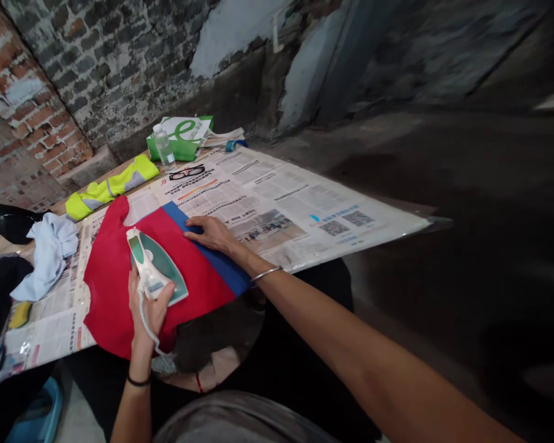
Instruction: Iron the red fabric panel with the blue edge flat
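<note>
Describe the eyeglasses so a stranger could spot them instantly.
Find the large spread of newspaper, then look past the iron to its far edge, toward the brick wall. Just in front of a clear plastic water bottle lie black-framed eyeglasses, their thin dark frame standing out against the pale newsprint.

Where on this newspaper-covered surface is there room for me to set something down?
The printed newspaper right of the right hand, below the black glasses, is free. Crowded: the left end, with the pale blue cloth and yellow reflective fabric beside the red cloth.
</note>
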A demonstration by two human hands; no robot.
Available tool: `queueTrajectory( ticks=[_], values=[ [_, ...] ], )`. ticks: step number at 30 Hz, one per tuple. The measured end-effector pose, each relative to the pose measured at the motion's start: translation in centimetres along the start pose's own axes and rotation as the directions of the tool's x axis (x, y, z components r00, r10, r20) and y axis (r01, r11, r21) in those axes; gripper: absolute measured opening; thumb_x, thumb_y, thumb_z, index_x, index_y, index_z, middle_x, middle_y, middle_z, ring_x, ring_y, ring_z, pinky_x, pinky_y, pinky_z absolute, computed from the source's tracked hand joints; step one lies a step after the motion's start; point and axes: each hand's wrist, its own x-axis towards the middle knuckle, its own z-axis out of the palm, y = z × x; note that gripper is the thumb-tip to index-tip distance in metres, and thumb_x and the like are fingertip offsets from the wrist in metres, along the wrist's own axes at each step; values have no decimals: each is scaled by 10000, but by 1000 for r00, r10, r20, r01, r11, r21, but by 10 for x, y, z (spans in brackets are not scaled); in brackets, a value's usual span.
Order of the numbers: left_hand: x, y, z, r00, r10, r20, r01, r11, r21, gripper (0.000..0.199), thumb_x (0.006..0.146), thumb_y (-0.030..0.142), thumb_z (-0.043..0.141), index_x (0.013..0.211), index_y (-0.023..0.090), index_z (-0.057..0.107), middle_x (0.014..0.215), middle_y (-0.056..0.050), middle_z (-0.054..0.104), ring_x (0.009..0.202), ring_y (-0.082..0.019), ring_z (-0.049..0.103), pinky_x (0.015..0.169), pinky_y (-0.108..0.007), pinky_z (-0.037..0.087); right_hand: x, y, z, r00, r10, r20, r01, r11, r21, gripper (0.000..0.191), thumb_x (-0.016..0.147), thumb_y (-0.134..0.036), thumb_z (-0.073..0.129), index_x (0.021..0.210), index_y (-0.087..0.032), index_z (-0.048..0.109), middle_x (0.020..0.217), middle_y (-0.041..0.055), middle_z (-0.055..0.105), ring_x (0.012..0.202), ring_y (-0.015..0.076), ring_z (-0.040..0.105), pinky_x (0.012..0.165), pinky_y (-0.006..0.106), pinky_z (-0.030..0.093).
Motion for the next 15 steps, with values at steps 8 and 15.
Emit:
queueTrajectory(
  ticks=[8,15],
  values=[
    [-60,-4,-13,998,49,46,-51,997,62,649,813,505,843,1407,289,698,1442,-124,703,1470,-404,557,1252,-603,444,1,7,4,1000,-24,-12,24,1000,1,275,900,-362,769,1141,-247,836,1280,59,814,1242,286,745,1141,432,556],
    [-12,-4,-2,995,42,89,-42,999,-6,693,818,516,820,1446,265,665,1499,-124,658,1422,-377,596,1242,-578,443,-1,11,4,1000,-20,-8,20,1000,11,295,903,-384,774,1151,-236,834,1288,79,810,1235,306,747,1143,465,556]
  ],
)
